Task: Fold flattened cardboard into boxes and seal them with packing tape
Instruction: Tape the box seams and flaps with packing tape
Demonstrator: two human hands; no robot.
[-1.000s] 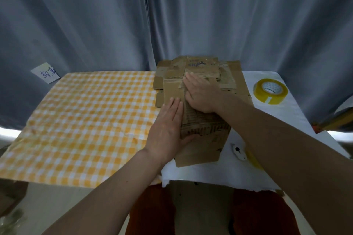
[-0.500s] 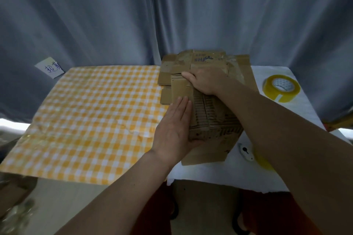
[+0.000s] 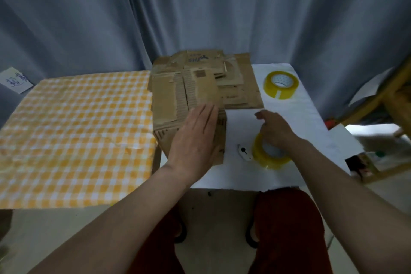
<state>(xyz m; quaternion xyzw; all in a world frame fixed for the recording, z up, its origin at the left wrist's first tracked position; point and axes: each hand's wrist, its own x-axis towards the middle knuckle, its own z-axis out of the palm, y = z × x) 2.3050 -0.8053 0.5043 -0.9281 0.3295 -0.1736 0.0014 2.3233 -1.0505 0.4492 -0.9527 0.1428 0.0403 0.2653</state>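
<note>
Folded cardboard box (image 3: 175, 104), worn brown: on the table, at the seam of the yellow checked cloth (image 3: 73, 131) and the white cloth (image 3: 295, 118), in front of a flattened cardboard stack (image 3: 231, 78). Left hand (image 3: 195, 138): flat, fingers straight, pressing the box top. Right hand (image 3: 275, 129): fingers curled onto the near tape roll (image 3: 266, 155). Second tape roll (image 3: 280, 84): far right, lying flat.

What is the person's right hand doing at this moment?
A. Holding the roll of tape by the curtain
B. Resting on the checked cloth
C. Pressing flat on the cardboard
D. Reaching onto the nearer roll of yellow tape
D: the right hand sits over the nearer tape roll on the white cloth, while the left hand lies flat on the cardboard; the far roll is untouched.
</note>
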